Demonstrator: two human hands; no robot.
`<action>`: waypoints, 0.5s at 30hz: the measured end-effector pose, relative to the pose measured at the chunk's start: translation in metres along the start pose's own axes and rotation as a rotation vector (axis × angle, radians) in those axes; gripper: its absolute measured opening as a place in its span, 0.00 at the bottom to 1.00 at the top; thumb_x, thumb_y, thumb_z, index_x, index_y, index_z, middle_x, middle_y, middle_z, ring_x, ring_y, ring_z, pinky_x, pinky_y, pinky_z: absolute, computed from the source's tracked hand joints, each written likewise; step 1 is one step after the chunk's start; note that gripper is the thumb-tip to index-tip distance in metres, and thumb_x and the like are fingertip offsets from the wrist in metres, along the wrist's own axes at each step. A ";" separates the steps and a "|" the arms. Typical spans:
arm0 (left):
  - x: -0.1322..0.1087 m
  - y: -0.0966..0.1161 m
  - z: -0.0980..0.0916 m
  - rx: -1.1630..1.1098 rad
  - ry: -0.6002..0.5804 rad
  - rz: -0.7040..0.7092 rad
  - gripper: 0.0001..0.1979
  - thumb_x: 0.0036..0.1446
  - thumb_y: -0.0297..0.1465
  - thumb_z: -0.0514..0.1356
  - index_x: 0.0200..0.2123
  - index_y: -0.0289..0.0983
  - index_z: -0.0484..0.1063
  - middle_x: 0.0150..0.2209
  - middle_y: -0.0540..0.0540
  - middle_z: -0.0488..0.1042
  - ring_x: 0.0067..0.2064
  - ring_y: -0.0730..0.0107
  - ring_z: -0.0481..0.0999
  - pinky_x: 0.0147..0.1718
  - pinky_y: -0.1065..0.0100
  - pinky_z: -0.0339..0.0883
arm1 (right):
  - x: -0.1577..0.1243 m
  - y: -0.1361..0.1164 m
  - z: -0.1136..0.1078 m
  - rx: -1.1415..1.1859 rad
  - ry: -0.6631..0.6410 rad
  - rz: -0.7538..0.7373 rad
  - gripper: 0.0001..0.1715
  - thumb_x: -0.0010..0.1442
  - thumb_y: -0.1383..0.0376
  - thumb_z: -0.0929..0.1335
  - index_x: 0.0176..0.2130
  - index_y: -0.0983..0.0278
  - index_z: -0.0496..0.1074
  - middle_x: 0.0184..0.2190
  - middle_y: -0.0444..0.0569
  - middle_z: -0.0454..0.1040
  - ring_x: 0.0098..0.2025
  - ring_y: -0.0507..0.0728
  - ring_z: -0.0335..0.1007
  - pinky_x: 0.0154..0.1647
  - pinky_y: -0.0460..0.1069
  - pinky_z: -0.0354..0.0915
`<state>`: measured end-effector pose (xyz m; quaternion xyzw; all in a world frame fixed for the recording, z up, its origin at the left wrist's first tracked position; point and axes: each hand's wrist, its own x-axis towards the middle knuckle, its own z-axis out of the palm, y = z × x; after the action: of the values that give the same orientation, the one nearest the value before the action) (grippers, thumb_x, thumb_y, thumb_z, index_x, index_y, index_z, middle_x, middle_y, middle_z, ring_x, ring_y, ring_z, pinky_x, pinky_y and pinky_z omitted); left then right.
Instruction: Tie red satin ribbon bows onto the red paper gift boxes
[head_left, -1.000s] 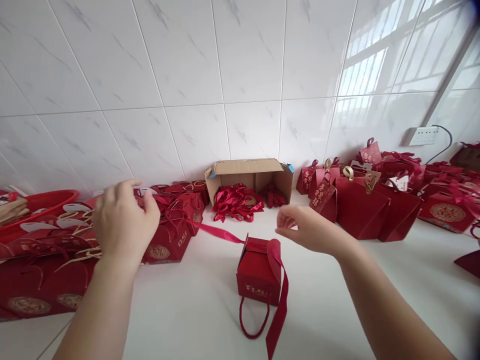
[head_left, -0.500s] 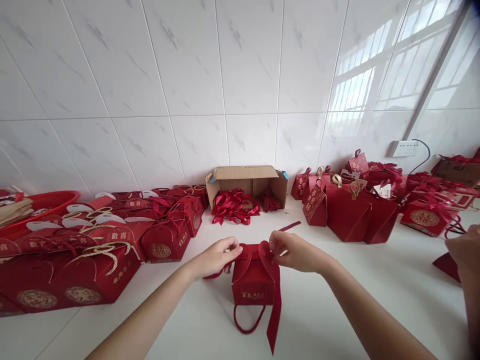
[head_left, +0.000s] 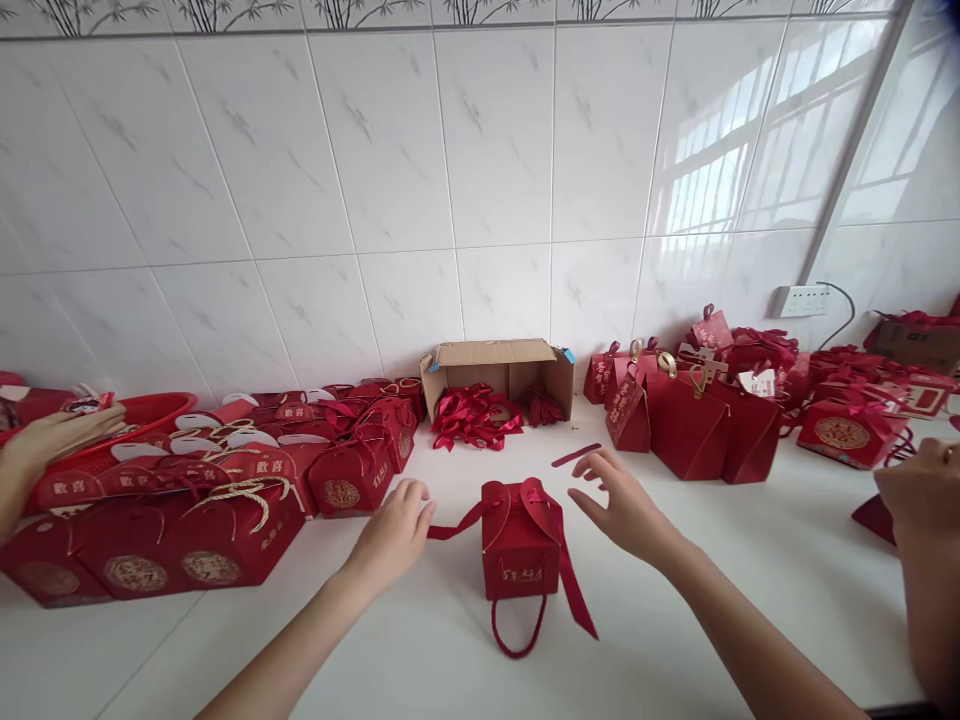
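My left hand [head_left: 394,530] was curled narrow, its fingertips pinched on the end of a red satin ribbon [head_left: 457,520] that ran from them, nearly taut, to the top of a small red cardboard gift box [head_left: 521,560]. The box stood upright on the white counter [head_left: 750,590], between my two hands and a little closer to me than either. Its two rounded top flaps met at the middle, where the ribbon crossed them. The ribbon's other tail hung down the box's right side and trailed onto the counter. A red cord handle [head_left: 517,640] looped out from the front of the box and lay flat on the counter. My right hand [head_left: 622,505] hovered just to the right of the box with the fingers spread wide, holding nothing and touching nothing. Beyond it lay a short loose strip of red ribbon [head_left: 576,455]. Farther back, against the white tiled wall [head_left: 495,150], an open brown cardboard carton [head_left: 499,355] lay on its side with a tangle of red ribbons [head_left: 472,418] spilling from it. Rows of finished red gift boxes [head_left: 225,500] filled the counter to my left, and taller red paper bags [head_left: 694,425] stood to my right. Another person's hand [head_left: 45,440] reached in at the left edge over a red plastic basket [head_left: 150,410], and a second such hand [head_left: 919,500] showed at the right edge.
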<state>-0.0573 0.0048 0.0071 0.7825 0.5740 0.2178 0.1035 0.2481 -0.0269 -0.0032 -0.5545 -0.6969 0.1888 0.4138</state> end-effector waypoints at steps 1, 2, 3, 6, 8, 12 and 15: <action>-0.006 0.001 -0.002 0.036 0.018 -0.030 0.15 0.61 0.40 0.42 0.33 0.38 0.62 0.39 0.43 0.68 0.34 0.62 0.69 0.32 0.64 0.59 | -0.007 -0.002 0.001 0.004 0.015 0.012 0.11 0.60 0.56 0.63 0.36 0.60 0.66 0.42 0.51 0.66 0.41 0.57 0.67 0.40 0.54 0.65; -0.012 0.003 -0.004 0.039 -0.010 -0.062 0.17 0.61 0.40 0.41 0.31 0.38 0.63 0.36 0.43 0.69 0.34 0.62 0.69 0.32 0.64 0.60 | -0.013 -0.004 0.002 0.023 -0.018 0.035 0.16 0.61 0.52 0.60 0.34 0.61 0.66 0.39 0.50 0.67 0.37 0.56 0.67 0.37 0.53 0.65; -0.020 0.006 -0.006 0.001 -0.082 -0.083 0.19 0.62 0.41 0.41 0.30 0.38 0.65 0.33 0.45 0.70 0.33 0.62 0.69 0.33 0.64 0.60 | -0.020 -0.005 0.004 0.059 -0.093 0.069 0.21 0.62 0.49 0.58 0.32 0.62 0.66 0.34 0.49 0.68 0.32 0.55 0.66 0.34 0.52 0.64; -0.040 0.017 -0.002 -0.262 -0.356 -0.058 0.18 0.60 0.43 0.46 0.38 0.40 0.71 0.31 0.48 0.72 0.31 0.65 0.70 0.33 0.67 0.61 | -0.033 -0.005 0.013 0.211 -0.430 0.221 0.32 0.62 0.42 0.52 0.36 0.62 0.67 0.22 0.43 0.67 0.21 0.51 0.61 0.27 0.49 0.60; -0.046 0.024 0.009 -0.428 -0.387 -0.044 0.18 0.58 0.42 0.52 0.47 0.43 0.71 0.31 0.48 0.73 0.33 0.63 0.71 0.34 0.68 0.60 | -0.037 -0.004 0.023 0.296 -0.597 0.335 0.38 0.60 0.38 0.48 0.44 0.62 0.65 0.18 0.42 0.67 0.18 0.51 0.59 0.24 0.48 0.57; -0.039 0.027 0.032 -0.616 -0.180 -0.144 0.21 0.53 0.40 0.59 0.52 0.45 0.70 0.37 0.43 0.74 0.43 0.56 0.72 0.39 0.68 0.60 | -0.033 -0.003 0.040 0.461 -0.533 0.494 0.46 0.56 0.35 0.47 0.49 0.65 0.65 0.14 0.41 0.62 0.16 0.50 0.51 0.20 0.47 0.48; -0.027 0.026 0.036 -0.754 -0.047 -0.224 0.25 0.54 0.42 0.58 0.55 0.44 0.65 0.40 0.42 0.72 0.41 0.60 0.73 0.37 0.68 0.62 | -0.024 -0.002 0.044 0.718 -0.309 0.544 0.42 0.56 0.35 0.53 0.54 0.60 0.63 0.17 0.37 0.54 0.16 0.48 0.45 0.19 0.45 0.43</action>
<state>-0.0253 -0.0256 -0.0201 0.6267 0.5333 0.3828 0.4198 0.2136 -0.0413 -0.0362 -0.5040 -0.4705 0.5997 0.4062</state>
